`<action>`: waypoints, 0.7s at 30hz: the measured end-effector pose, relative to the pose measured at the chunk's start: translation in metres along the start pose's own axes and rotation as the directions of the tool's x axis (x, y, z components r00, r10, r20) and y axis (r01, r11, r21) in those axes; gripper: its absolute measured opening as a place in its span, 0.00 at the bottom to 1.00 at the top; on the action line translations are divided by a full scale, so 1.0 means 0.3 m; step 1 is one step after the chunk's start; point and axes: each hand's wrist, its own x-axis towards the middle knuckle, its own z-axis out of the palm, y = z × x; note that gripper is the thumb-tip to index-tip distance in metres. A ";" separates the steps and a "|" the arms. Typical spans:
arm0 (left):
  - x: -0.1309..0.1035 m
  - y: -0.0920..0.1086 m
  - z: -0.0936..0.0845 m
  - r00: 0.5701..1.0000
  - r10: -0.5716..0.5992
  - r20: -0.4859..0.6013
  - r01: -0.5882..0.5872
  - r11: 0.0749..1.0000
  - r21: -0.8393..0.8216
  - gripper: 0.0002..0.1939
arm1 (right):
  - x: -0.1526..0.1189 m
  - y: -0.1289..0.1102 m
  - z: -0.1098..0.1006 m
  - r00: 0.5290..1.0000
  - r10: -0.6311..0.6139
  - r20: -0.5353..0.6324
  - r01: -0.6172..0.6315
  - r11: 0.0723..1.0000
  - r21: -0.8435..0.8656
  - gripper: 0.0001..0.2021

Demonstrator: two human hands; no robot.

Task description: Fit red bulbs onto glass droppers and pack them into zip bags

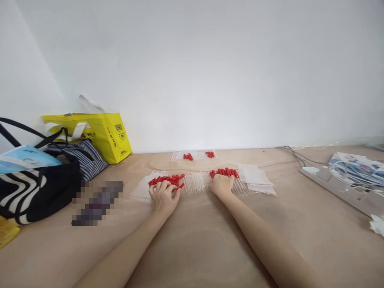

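My left hand (164,198) is closed around something red and small at the near edge of a pile of red pieces (163,180), which lies on clear plastic bags (142,191). A row of thin whitish sticks (196,182) lies between my hands. At its right end my right hand (221,185) rests with its fingers closed, and what they hold is hidden. Red-tipped sticks (231,172) fan out behind and beside it, next to more clear bags (256,179).
Farther back lies a clear bag (198,154) with red pieces. At the left are a yellow bag (115,138), a black bag (45,192), a striped pouch (87,158) and a blurred dark object (97,203). A white power strip (339,188) and papers (360,168) lie right.
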 end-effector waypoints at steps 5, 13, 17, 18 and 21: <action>-0.027 0.018 -0.065 0.962 0.271 0.027 -0.270 0.962 -0.036 0.08 | -0.032 -0.003 -0.020 0.998 -0.053 -0.014 0.053 0.999 0.002 0.13; -0.060 0.039 -0.091 0.875 0.468 0.127 -0.470 0.883 -0.011 0.09 | -0.155 0.143 -0.047 0.888 -0.445 -0.114 0.455 0.885 0.096 0.08; -0.057 0.044 -0.102 0.897 0.408 0.168 -0.400 0.913 -0.084 0.06 | -0.192 0.210 -0.044 0.837 -0.539 -0.088 0.546 0.819 0.176 0.07; -0.057 0.043 -0.102 0.901 0.395 0.177 -0.381 0.918 -0.107 0.06 | -0.192 0.219 -0.045 0.831 -0.551 -0.082 0.555 0.808 0.199 0.07; -0.057 0.034 -0.089 0.907 0.370 0.199 -0.335 0.923 -0.187 0.09 | -0.179 0.232 -0.044 0.813 -0.579 -0.062 0.572 0.773 0.274 0.07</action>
